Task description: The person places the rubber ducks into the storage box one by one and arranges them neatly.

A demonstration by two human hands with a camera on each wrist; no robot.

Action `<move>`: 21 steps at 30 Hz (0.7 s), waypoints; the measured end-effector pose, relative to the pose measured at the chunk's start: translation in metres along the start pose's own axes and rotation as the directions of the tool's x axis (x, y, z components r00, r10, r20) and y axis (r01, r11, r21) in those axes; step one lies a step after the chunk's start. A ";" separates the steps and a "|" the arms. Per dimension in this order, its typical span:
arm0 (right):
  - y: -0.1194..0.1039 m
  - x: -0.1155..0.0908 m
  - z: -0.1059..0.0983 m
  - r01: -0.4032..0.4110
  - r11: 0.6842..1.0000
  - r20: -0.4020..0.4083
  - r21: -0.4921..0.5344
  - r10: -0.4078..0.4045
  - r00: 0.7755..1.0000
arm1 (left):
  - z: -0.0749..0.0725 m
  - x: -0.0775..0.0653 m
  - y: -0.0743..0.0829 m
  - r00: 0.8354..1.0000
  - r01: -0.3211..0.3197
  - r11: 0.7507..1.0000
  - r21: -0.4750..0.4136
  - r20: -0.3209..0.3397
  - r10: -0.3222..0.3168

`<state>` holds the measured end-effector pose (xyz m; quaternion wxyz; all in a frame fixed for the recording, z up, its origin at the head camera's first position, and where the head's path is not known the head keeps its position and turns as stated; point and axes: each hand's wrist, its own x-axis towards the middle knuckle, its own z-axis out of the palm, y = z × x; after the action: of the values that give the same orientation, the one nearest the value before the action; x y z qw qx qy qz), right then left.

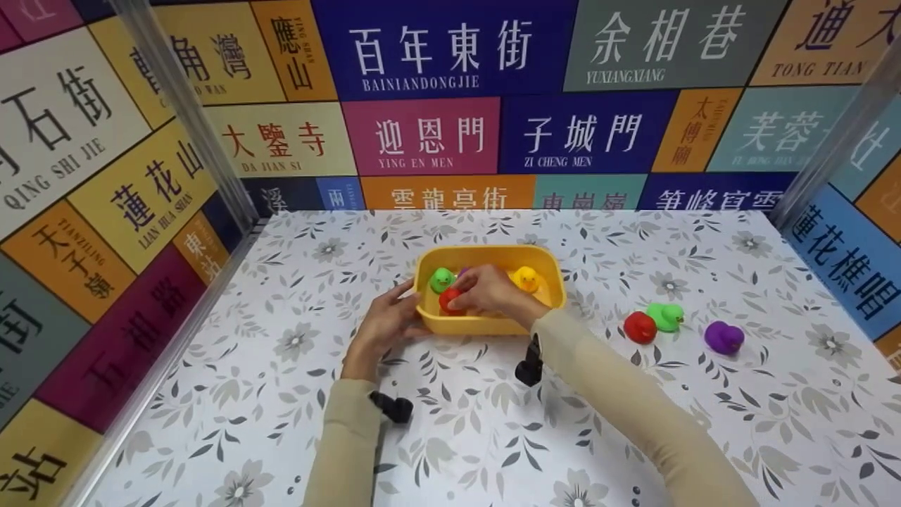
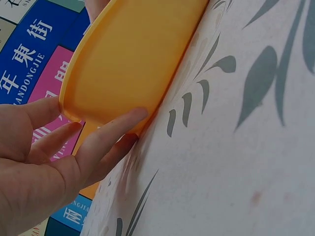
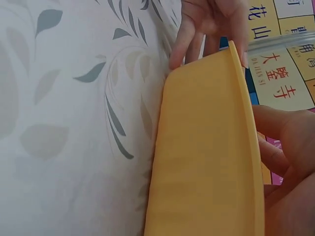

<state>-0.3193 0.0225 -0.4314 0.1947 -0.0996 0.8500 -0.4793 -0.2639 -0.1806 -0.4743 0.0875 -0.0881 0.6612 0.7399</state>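
A yellow plastic tub point(image 1: 486, 325) stands on the table. My left hand point(image 1: 383, 320) is at its left end, fairly straight fingers touching the rim and lower wall, as the left wrist view shows the hand point(image 2: 54, 167) close up. Over the tub my right hand point(image 1: 493, 290) reaches in, its fingertips pinching a red rubber duck point(image 1: 448, 301). Also inside are a green duck point(image 1: 441, 280) at the back left, a yellow duck point(image 1: 526, 279) to the right, and a purple one mostly hidden behind the right hand. In the right wrist view the tub wall hides the right fingertips.
To the right of the tub lie another red duck point(image 1: 640, 327), a green duck point(image 1: 665, 317) close beside it, and a purple duck point(image 1: 724, 338) farther right. A floral cloth point(image 1: 295, 345) covers the table. Walls of colourful printed signs point(image 1: 422, 134) enclose the back and sides.
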 end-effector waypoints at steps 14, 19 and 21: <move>-0.001 0.013 0.011 -0.095 0.995 0.008 0.007 0.095 0.995 | 0.002 -0.001 0.002 1.000 0.026 1.000 0.001 -0.007 -0.026; 0.000 0.015 0.016 -0.055 0.998 -0.001 -0.018 0.055 0.998 | 0.002 -0.002 0.002 0.999 0.033 0.999 -0.006 -0.016 -0.033; 0.001 0.015 0.018 -0.033 0.999 -0.006 -0.027 0.033 0.999 | 0.002 -0.002 0.002 0.999 0.031 0.999 -0.010 -0.011 -0.031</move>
<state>-0.3252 0.0035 -0.4445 0.1990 -0.0871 0.8584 -0.4648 -0.2629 -0.1787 -0.4717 0.0948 -0.1028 0.6564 0.7413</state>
